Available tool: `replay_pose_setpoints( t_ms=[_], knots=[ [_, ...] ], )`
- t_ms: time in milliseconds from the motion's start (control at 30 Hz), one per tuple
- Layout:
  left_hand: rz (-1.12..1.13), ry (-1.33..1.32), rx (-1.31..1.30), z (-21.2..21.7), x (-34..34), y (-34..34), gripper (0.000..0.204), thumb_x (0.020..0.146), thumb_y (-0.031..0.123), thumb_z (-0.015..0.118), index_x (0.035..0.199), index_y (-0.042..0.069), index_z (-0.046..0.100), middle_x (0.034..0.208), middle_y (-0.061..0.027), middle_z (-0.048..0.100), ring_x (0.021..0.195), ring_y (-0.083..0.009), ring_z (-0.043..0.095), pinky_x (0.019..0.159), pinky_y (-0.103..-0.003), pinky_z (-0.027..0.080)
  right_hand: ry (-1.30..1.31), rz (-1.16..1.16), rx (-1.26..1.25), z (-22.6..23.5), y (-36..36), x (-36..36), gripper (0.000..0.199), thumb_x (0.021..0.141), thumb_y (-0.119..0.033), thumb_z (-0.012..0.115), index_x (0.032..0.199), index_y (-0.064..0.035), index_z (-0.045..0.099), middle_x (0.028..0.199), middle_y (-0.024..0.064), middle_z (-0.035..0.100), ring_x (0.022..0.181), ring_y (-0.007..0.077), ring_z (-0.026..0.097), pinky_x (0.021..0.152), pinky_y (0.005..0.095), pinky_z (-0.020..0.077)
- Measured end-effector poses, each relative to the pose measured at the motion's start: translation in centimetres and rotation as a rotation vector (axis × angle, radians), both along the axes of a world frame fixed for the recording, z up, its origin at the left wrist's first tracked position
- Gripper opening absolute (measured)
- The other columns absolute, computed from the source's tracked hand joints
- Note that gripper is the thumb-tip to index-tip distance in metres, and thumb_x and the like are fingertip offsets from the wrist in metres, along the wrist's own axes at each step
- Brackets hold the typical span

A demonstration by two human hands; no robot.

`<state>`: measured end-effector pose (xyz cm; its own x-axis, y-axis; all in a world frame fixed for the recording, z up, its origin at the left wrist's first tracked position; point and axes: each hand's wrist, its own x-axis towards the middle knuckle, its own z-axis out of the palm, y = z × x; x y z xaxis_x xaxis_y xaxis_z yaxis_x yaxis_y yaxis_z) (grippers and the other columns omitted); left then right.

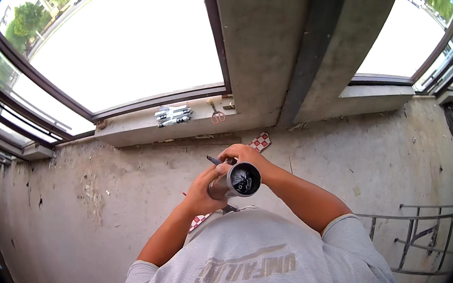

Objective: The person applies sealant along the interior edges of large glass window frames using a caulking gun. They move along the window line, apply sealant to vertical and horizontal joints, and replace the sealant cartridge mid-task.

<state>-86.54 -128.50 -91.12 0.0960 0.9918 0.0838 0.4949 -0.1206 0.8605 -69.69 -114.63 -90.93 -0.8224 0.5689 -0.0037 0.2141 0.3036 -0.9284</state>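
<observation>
A grey tube (220,187), which looks like the barrel of a caulking gun, is held up before my chest, its round open end tilted toward me. Shiny, crumpled black material (244,181) shows inside. My left hand (202,190) is wrapped around the barrel's side. At the far side of the tube, my right hand (243,154) is closed on a dark, pointed piece (213,160), its kind unclear. Part of a dark metal fitting (229,209) shows below the barrel, near my shirt. The fingers' far sides are hidden.
On the window ledge lie several silver-and-white foil packs (173,115) and orange-handled scissors (217,116). A red-and-white checkered strip (261,141) lies on the concrete floor beyond my hands. A dark metal frame (423,239) stands at the right. Large window openings (132,34) lie ahead.
</observation>
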Motion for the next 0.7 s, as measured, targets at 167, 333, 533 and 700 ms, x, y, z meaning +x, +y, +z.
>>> replay_pose_setpoints(
  t_ms=[167,333,533,700],
  knots=[
    [-0.28,0.127,-0.076,-0.8,7.8,1.3,0.078,0.058,0.008,0.079,0.134,0.008,0.059,0.132,-0.0186,0.06,0.119,-0.036,0.061,0.099,-0.042,0.05,0.146,-0.271,-0.333,-2.2,-3.0,11.0,0.034,0.085,-0.025,0.073,0.105,0.0029,0.073,0.1,0.012,0.074,0.092,0.017,0.068,0.083,0.0319,0.0523],
    [-0.658,0.076,-0.06,0.2,14.8,3.8,0.085,0.056,0.008,0.081,0.138,0.007,0.057,0.13,-0.0181,0.061,0.12,-0.0343,0.062,0.1,-0.041,0.05,0.159,-0.52,-0.534,-1.3,-6.2,19.5,0.032,0.087,-0.017,0.066,0.112,0.0033,0.07,0.102,0.0104,0.071,0.097,0.0161,0.064,0.085,0.0309,0.051],
    [-0.844,0.079,0.164,0.8,20.3,4.9,0.092,0.056,0.003,0.081,0.143,0.009,0.053,0.148,-0.0202,0.048,0.132,-0.0333,0.055,0.106,-0.04,0.047,0.62,-0.899,-0.536,-3.8,-9.3,24.8,0.027,0.095,-0.013,0.057,0.118,0.0013,0.062,0.107,0.0102,0.068,0.102,0.0153,0.062,0.093,0.0317,0.0493],
    [-0.897,-0.046,0.181,-1.0,21.7,7.4,0.083,0.061,0.003,0.079,0.14,0.009,0.055,0.137,-0.0204,0.058,0.118,-0.0332,0.064,0.1,-0.038,0.051,1.146,-1.17,-0.154,3.3,-12.1,29.8,0.018,0.101,-0.018,0.048,0.109,-0.0027,0.053,0.111,0.0157,0.069,0.104,0.0228,0.064,0.097,0.0382,0.0487]
  ],
)
